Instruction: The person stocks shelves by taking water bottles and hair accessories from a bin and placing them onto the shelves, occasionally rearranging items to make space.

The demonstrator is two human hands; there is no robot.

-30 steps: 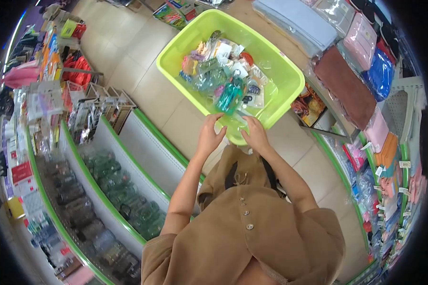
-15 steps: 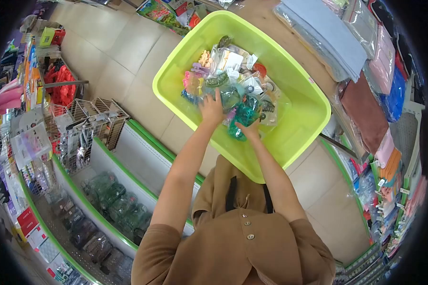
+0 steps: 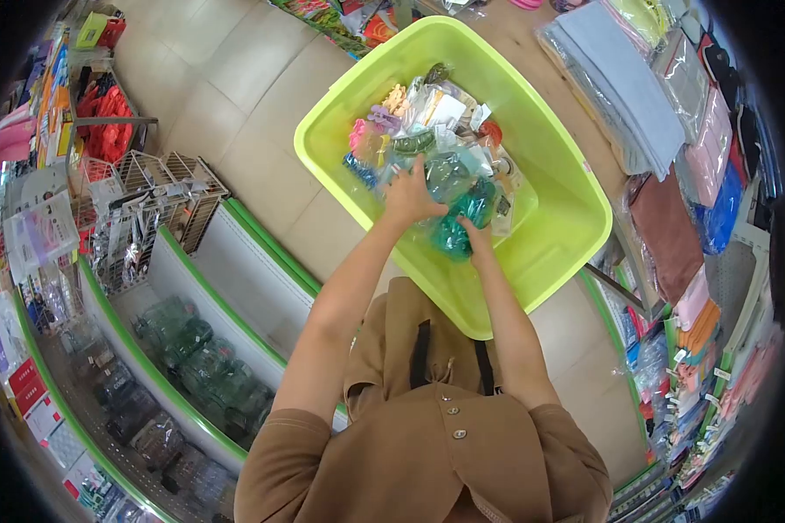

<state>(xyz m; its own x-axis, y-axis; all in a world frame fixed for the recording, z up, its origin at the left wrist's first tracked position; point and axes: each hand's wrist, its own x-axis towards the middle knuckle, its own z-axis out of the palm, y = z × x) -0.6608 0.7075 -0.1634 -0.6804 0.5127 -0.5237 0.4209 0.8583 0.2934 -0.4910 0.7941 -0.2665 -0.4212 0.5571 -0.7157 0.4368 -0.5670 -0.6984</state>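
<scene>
My left hand is over the left side of a pile of small packaged goods, inside a lime-green plastic tub. Its fingers are spread against a clear, rounded plastic container, the thumb pointing right. Just to the right, my right hand has its thumb and fingers around a see-through teal-green container; its fingertips are partly hidden behind it. Pink, purple, and orange pieces and white-carded packs lie beyond the hands. A dark green coil pack sits above my left fingers.
On the left, a shelf with green edging holds several clear green jars. Wire baskets with hanging packs stand above it. At the right, a wooden table carries bagged folded cloth. Tiled floor lies beyond the tub.
My hands have come closer together, with my left thumb moving right toward the teal-green container. The tub and its contents appear slightly farther right as the camera view shifts.
</scene>
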